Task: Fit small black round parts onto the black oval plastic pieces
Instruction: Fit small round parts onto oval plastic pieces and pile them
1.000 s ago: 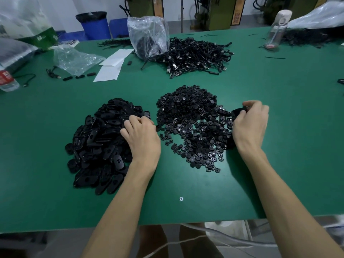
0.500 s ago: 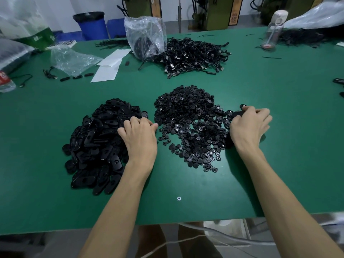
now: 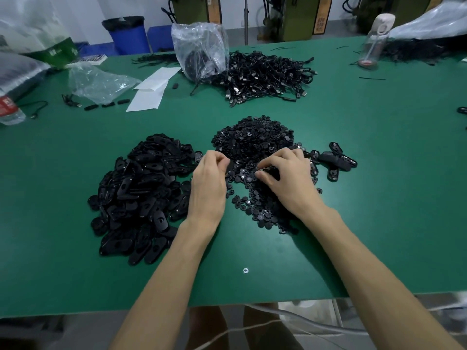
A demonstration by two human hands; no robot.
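While the right hand (image 3: 288,180) is pinching into the round parts (image 3: 252,140), neighbours could be scattering. Left hand (image 3: 209,185) is curling its fingers; around what, unclear.

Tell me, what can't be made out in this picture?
Head view only.
What the left hand holds, if anything: its curled fingers hide it.
Whether the right hand grips a round part: its fingers cover that spot of the round-parts pile.
Contents of the clear bag: crinkled plastic blurs them.
The bottle: cut by the left edge.

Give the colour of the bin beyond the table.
Blue bin, with a black liner at its rim; the head view, the only one, shows it.
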